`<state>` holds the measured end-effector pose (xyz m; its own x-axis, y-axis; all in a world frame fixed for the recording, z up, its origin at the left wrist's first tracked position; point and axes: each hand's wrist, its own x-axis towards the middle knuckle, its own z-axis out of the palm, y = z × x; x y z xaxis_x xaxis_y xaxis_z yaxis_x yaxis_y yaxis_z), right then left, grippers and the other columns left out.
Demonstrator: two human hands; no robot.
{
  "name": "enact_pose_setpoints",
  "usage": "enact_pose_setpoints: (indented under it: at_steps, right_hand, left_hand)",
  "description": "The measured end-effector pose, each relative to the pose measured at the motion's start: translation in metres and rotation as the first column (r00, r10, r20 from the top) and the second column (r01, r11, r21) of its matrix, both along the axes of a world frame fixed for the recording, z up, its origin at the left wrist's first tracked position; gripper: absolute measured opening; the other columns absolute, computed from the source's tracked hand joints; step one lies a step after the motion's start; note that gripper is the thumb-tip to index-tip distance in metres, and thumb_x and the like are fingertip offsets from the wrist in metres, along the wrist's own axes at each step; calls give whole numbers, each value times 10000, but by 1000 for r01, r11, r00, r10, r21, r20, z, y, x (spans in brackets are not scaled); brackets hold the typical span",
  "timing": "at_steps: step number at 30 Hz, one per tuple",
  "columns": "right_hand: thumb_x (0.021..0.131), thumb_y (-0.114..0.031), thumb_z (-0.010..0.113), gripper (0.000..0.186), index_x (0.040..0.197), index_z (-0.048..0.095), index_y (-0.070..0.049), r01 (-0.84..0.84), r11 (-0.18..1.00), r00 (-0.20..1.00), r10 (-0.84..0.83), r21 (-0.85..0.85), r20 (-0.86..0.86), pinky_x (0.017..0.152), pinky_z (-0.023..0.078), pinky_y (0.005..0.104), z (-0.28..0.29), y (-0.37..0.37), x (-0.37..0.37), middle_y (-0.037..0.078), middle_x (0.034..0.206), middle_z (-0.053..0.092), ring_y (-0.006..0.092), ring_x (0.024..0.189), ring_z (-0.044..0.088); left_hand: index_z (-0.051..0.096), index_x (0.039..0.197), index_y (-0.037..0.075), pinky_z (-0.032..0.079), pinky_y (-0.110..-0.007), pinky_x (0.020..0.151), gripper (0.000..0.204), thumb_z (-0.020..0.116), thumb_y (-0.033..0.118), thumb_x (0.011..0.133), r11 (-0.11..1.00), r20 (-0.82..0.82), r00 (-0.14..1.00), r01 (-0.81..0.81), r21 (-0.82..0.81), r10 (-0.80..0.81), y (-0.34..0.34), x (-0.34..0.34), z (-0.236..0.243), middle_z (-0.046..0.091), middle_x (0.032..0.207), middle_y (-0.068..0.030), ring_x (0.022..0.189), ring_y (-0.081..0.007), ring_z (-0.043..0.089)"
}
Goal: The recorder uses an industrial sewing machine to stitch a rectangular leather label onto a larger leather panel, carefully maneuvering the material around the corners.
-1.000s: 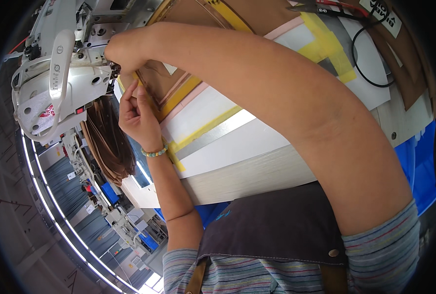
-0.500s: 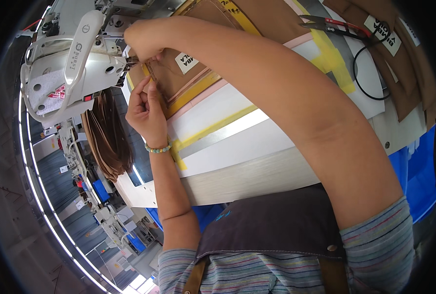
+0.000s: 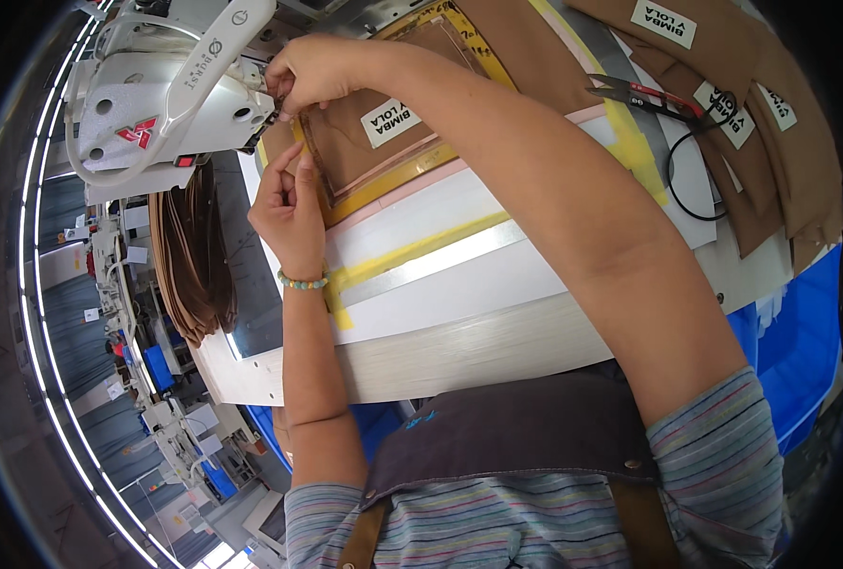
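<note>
White label (image 3: 390, 123) comes clear of right forearm (image 3: 497, 152) | brown panel (image 3: 346, 150) in yellow frame (image 3: 388, 184), back from near edge of surface (image 3: 478, 339), beside sewing machine (image 3: 142, 119) | right hand (image 3: 312, 71): grip pinched, can't tell on what; left hand (image 3: 289, 209): half-curled, seemingly empty | keep frame flat, fingers off machine tip
</note>
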<state>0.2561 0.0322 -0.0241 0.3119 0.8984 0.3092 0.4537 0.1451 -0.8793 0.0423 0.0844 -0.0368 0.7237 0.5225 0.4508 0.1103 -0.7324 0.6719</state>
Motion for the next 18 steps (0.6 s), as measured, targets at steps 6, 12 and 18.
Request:
enact_pose_setpoints:
  at_steps: [6,12,18]
  right_hand:
    - [778,-115,811,266,982,729,33,-15,999,969,25,43,-247,647,582,262,-16,14,-2,92,863,743,145,677,689]
    - [762,-53,814,293,1015,708,50,-61,994,931,91,96,-354,665,586,251,-17,13,0,99,920,740,136,753,698]
    - [755,-32,810,319,1048,697,24,-25,998,927,48,65,-373,676,554,252,-13,11,-6,65,924,729,125,788,687]
  left_hand:
    - [752,1108,7,213,-218,521,196,729,117,948,1000,7,1000,-15,12,15,-6,4,2,365,626,96,577,-15,296]
    - [743,1135,-1,209,-201,537,216,724,136,969,1000,-21,1000,-13,2,13,-5,3,3,381,657,108,604,-4,309]
    - [754,1109,4,220,-211,527,187,723,108,956,1000,-45,999,-9,17,10,-6,2,7,389,652,102,596,-10,309]
